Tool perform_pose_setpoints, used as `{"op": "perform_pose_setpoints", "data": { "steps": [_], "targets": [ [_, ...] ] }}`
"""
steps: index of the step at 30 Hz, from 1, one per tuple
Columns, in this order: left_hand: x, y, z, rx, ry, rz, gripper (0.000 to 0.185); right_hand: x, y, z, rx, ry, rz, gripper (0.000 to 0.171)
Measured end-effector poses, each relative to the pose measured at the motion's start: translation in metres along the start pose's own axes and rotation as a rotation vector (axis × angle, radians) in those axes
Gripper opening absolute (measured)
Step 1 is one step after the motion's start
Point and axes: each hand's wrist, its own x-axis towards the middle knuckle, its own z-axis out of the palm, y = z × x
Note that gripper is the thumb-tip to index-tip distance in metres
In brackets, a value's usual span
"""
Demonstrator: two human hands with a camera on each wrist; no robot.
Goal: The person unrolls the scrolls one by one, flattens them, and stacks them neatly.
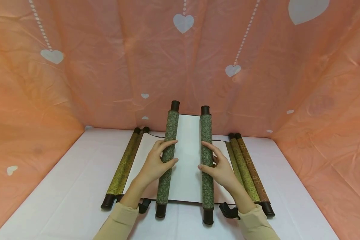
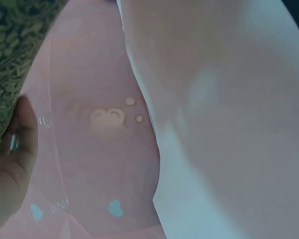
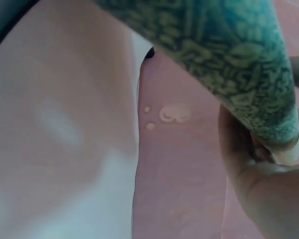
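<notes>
A scroll with two green patterned rolls and black end knobs is partly unrolled, its white paper (image 1: 186, 163) spanning between them. My left hand (image 1: 154, 164) grips the left green roll (image 1: 171, 126), fingers over the far side and thumb nearer me. Around the right green roll (image 1: 206, 130) curl the fingers and thumb of my right hand (image 1: 223, 169). Both rolls appear raised above the table. In the left wrist view the roll (image 2: 12, 59) and hand (image 2: 12, 164) show at the left edge; the right wrist view has its roll (image 3: 239, 74) crossing the upper right.
Beneath lies another white sheet (image 1: 144, 150), flanked by yellow-green rolls at left (image 1: 123, 163) and right (image 1: 245, 170). A brown patterned roll (image 1: 253, 168) lies outermost right. Black wrist devices (image 1: 228, 210) sit by the cuffs. Pink cloth (image 1: 156, 66) with hearts walls the white tabletop (image 1: 69, 183).
</notes>
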Motion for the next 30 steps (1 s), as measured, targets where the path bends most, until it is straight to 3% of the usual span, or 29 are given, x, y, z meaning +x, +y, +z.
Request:
{"op": "perform_pose_setpoints", "data": {
  "steps": [4, 11, 23, 30],
  "targets": [
    [0.001, -0.002, -0.002, 0.012, 0.025, 0.018, 0.061, 0.002, 0.002, -0.001, -0.076, 0.040, -0.040, 0.077],
    [0.000, -0.002, -0.009, -0.035, 0.012, 0.032, 0.060, 0.003, 0.003, -0.010, -0.048, 0.046, -0.064, 0.081],
    [-0.002, -0.003, -0.029, -0.087, -0.064, -0.062, 0.062, -0.002, -0.006, -0.026, -0.016, 0.007, -0.012, 0.080],
    [-0.001, -0.005, -0.028, -0.043, -0.034, -0.018, 0.055, -0.002, -0.002, -0.028, -0.070, 0.011, -0.013, 0.078]
  ]
}}
